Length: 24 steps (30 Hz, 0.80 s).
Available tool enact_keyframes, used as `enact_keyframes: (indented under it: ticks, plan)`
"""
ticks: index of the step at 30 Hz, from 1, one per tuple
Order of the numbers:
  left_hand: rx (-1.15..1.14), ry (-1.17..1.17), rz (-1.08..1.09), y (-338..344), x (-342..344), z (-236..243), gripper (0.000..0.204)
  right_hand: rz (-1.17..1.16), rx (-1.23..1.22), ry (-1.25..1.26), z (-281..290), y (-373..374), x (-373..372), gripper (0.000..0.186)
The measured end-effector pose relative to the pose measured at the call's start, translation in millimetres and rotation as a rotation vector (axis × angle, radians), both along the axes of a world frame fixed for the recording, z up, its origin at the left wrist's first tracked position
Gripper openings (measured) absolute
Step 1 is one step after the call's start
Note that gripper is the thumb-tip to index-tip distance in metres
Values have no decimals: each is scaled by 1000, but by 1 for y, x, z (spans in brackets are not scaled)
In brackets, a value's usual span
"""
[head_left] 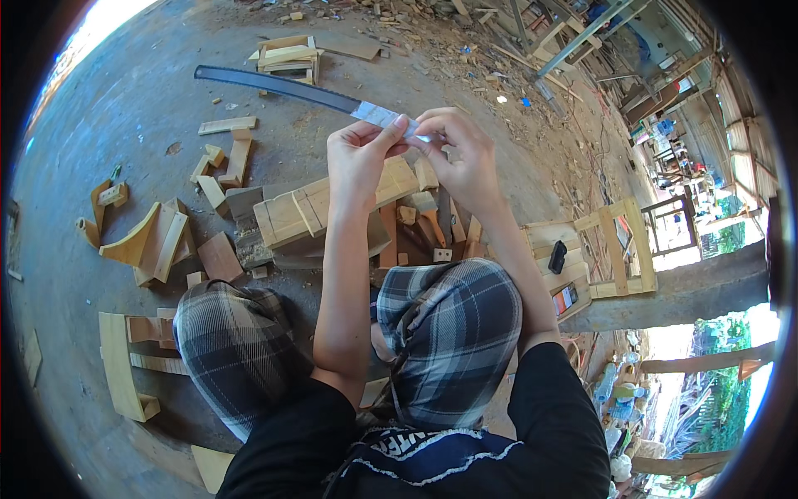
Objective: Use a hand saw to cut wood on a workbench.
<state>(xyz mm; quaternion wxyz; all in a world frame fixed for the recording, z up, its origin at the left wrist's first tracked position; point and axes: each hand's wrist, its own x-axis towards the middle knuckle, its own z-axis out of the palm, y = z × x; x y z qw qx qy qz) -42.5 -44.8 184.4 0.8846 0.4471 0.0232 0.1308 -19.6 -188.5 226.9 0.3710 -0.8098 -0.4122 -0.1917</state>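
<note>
A long, thin, dark saw blade [274, 84] stretches out to the upper left above the wood pieces. A pale whitish wrapping [374, 116] covers its near end. My left hand [356, 166] pinches this wrapped end between thumb and fingers. My right hand [457, 154] is closed on the same end from the right, its fingertips beside my left thumb. Below my hands lie pale boards [293, 217] on a raised piece of wood, with an orange-handled tool [432, 229] among small offcuts.
Wooden pieces [154, 245] and frames [120, 366] lie on the concrete floor [100, 100] to my left, and a small stack [287, 58] farther ahead. At right stand a slatted wooden piece [615, 249] with a black object [557, 256] and a long beam [706, 274]. My plaid-covered knees are bent below.
</note>
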Motion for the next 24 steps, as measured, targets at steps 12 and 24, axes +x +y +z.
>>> enact_keyframes:
  ticks: [12, 24]
  plan:
    - [411, -76, -39, 20, 1, -4, 22, 27, 410, 666, -2, 6, 0, 13]
    - [300, -187, 26, -1, 7, -11, 18, 98, 424, 734, -4, -2, 7, 18]
